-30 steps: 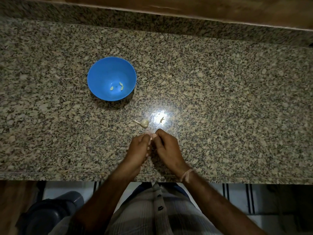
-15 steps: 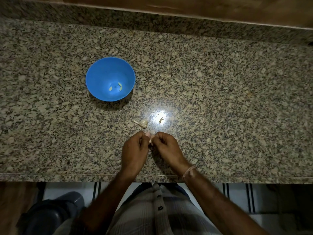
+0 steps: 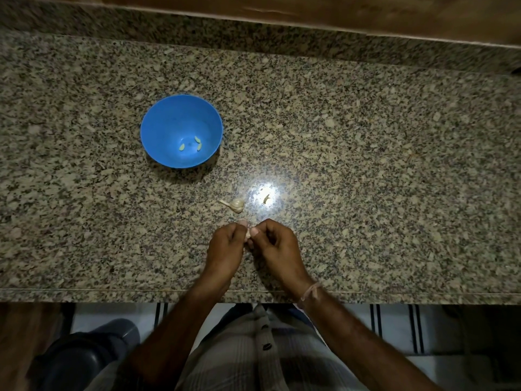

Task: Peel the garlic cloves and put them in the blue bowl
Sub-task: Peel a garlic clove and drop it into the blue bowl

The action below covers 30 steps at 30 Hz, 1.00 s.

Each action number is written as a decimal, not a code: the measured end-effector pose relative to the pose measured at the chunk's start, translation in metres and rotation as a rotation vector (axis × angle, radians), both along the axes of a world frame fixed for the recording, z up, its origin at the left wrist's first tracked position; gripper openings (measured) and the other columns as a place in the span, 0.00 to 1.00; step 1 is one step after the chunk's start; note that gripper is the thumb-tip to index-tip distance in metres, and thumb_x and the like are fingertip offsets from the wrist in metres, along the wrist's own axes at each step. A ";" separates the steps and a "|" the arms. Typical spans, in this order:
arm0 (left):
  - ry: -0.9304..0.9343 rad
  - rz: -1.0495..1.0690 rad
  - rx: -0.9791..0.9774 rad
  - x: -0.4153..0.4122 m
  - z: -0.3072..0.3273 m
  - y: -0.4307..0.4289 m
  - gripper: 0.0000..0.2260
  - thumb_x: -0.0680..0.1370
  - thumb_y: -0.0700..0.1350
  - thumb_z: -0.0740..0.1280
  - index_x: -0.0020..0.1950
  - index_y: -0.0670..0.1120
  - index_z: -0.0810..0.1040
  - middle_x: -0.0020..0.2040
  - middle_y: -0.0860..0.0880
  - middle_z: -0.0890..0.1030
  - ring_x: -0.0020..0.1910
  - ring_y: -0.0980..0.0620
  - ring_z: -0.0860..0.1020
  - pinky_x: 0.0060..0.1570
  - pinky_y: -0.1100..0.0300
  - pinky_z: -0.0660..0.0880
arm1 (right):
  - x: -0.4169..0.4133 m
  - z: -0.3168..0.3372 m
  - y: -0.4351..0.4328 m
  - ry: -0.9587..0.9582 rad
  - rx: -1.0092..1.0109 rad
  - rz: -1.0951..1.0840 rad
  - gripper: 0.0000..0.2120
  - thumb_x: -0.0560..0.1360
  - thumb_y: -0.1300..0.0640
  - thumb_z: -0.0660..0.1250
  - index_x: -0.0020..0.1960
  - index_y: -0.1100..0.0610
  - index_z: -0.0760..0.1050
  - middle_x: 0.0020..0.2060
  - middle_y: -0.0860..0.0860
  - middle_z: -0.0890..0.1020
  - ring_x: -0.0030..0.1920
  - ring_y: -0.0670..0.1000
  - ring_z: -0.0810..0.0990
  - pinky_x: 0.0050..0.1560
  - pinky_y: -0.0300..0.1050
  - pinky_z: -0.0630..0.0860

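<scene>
A blue bowl [image 3: 158, 125] stands on the granite counter, left of centre, with three peeled cloves [image 3: 190, 144] lying in its bottom. In front of it, to the right, lies a small piece of a garlic bulb [image 3: 236, 204] with its stem pointing left. Just in front of that, my left hand [image 3: 225, 246] and my right hand [image 3: 275, 245] meet fingertip to fingertip and pinch one pale garlic clove [image 3: 248, 234] between them. Most of the clove is hidden by my fingers.
A scrap of garlic skin [image 3: 266, 198] lies in a bright glare spot right of the bulb piece. The granite counter [image 3: 380, 165] runs wide to both sides, with a raised back ledge [image 3: 282, 38] and its front edge [image 3: 84, 292] just under my wrists.
My hands stay together on the clove, and the fingers have shifted slightly around it. The bowl and bulb piece have not moved.
</scene>
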State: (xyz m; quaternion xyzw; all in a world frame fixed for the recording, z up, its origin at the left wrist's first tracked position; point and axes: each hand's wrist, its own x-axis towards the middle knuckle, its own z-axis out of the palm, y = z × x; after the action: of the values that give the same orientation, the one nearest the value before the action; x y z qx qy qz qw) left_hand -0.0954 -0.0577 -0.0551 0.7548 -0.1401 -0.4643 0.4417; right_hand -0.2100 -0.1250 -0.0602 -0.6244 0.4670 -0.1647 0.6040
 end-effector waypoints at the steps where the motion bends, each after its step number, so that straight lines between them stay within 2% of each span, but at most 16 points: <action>1: 0.007 0.005 -0.010 -0.001 0.000 0.000 0.21 0.85 0.56 0.63 0.35 0.47 0.71 0.30 0.49 0.67 0.31 0.51 0.65 0.36 0.53 0.62 | -0.001 -0.002 0.000 -0.027 0.049 -0.018 0.10 0.81 0.52 0.69 0.45 0.57 0.81 0.38 0.53 0.85 0.41 0.54 0.83 0.46 0.57 0.81; 4: 0.015 0.005 -0.024 -0.004 -0.001 -0.001 0.22 0.85 0.57 0.62 0.36 0.45 0.72 0.30 0.50 0.67 0.31 0.51 0.65 0.35 0.52 0.61 | -0.003 -0.003 -0.002 -0.088 0.153 -0.060 0.06 0.82 0.59 0.70 0.49 0.61 0.82 0.38 0.54 0.85 0.40 0.52 0.83 0.46 0.52 0.82; 7: -0.086 -0.017 0.006 -0.006 -0.006 0.001 0.22 0.84 0.58 0.62 0.36 0.46 0.74 0.28 0.53 0.70 0.30 0.52 0.67 0.34 0.52 0.64 | 0.000 -0.002 -0.001 -0.172 0.309 -0.137 0.03 0.81 0.66 0.69 0.54 0.66 0.81 0.37 0.57 0.83 0.38 0.51 0.81 0.44 0.47 0.81; 10: -0.190 -0.026 0.036 -0.005 -0.005 -0.001 0.20 0.86 0.50 0.62 0.35 0.47 0.73 0.29 0.52 0.72 0.30 0.53 0.69 0.34 0.55 0.66 | 0.001 -0.003 0.000 -0.220 0.416 -0.160 0.04 0.81 0.69 0.69 0.52 0.64 0.82 0.37 0.56 0.83 0.39 0.52 0.81 0.47 0.48 0.82; 13: -0.286 -0.059 0.069 -0.001 -0.006 0.000 0.19 0.86 0.50 0.63 0.36 0.46 0.73 0.30 0.49 0.73 0.31 0.51 0.70 0.34 0.55 0.65 | 0.000 -0.001 -0.001 -0.247 0.520 -0.193 0.06 0.80 0.69 0.69 0.51 0.61 0.83 0.39 0.57 0.85 0.43 0.53 0.84 0.52 0.50 0.83; 15: -0.308 -0.073 0.094 0.002 -0.008 0.001 0.12 0.84 0.46 0.66 0.41 0.47 0.76 0.34 0.51 0.77 0.34 0.51 0.75 0.34 0.56 0.69 | -0.001 -0.002 -0.003 -0.235 0.513 -0.207 0.06 0.80 0.69 0.69 0.51 0.62 0.83 0.41 0.58 0.86 0.44 0.53 0.85 0.52 0.48 0.84; 17: -0.284 -0.037 0.096 0.004 -0.009 0.004 0.03 0.83 0.43 0.68 0.49 0.48 0.79 0.42 0.51 0.82 0.41 0.50 0.81 0.42 0.53 0.79 | -0.001 -0.003 -0.003 -0.204 0.465 -0.223 0.05 0.80 0.70 0.70 0.51 0.62 0.83 0.41 0.58 0.86 0.43 0.54 0.84 0.50 0.48 0.84; 18: -0.266 -0.021 0.076 0.004 -0.007 0.007 0.01 0.83 0.44 0.68 0.52 0.48 0.80 0.44 0.51 0.83 0.43 0.50 0.82 0.45 0.50 0.81 | -0.001 -0.004 -0.003 -0.188 0.438 -0.230 0.05 0.79 0.69 0.70 0.51 0.63 0.83 0.41 0.58 0.86 0.43 0.54 0.84 0.50 0.48 0.84; 22: -0.261 -0.047 -0.044 0.003 -0.001 0.015 0.02 0.82 0.45 0.70 0.51 0.49 0.83 0.43 0.52 0.85 0.43 0.51 0.83 0.44 0.53 0.81 | -0.002 -0.006 -0.002 -0.168 0.401 -0.240 0.04 0.78 0.68 0.72 0.52 0.63 0.84 0.41 0.60 0.86 0.43 0.55 0.84 0.51 0.51 0.84; 26: -0.277 -0.028 -0.002 0.004 -0.004 0.016 0.03 0.81 0.43 0.71 0.47 0.49 0.84 0.40 0.52 0.85 0.42 0.51 0.84 0.43 0.53 0.81 | -0.002 -0.007 0.000 -0.151 0.323 -0.147 0.04 0.78 0.63 0.74 0.52 0.58 0.86 0.44 0.63 0.87 0.45 0.58 0.85 0.54 0.59 0.83; 28: -0.213 -0.008 0.010 0.005 -0.004 0.015 0.05 0.82 0.44 0.70 0.47 0.47 0.84 0.40 0.49 0.86 0.41 0.49 0.84 0.43 0.52 0.81 | -0.002 -0.007 -0.001 -0.142 0.308 -0.129 0.03 0.77 0.63 0.75 0.50 0.59 0.85 0.43 0.63 0.86 0.44 0.57 0.84 0.55 0.61 0.83; 30: -0.059 0.053 -0.001 0.003 -0.003 0.013 0.06 0.82 0.43 0.69 0.48 0.44 0.84 0.39 0.47 0.85 0.37 0.50 0.81 0.39 0.55 0.77 | -0.002 -0.005 -0.002 -0.145 0.320 -0.131 0.02 0.78 0.65 0.74 0.51 0.61 0.84 0.43 0.61 0.86 0.44 0.56 0.84 0.56 0.63 0.83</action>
State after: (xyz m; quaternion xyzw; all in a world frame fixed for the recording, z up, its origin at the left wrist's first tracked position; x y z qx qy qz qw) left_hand -0.0922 -0.0444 -0.0583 0.7715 -0.1333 -0.4297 0.4498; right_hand -0.2120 -0.1269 -0.0649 -0.4751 0.4820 -0.1718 0.7159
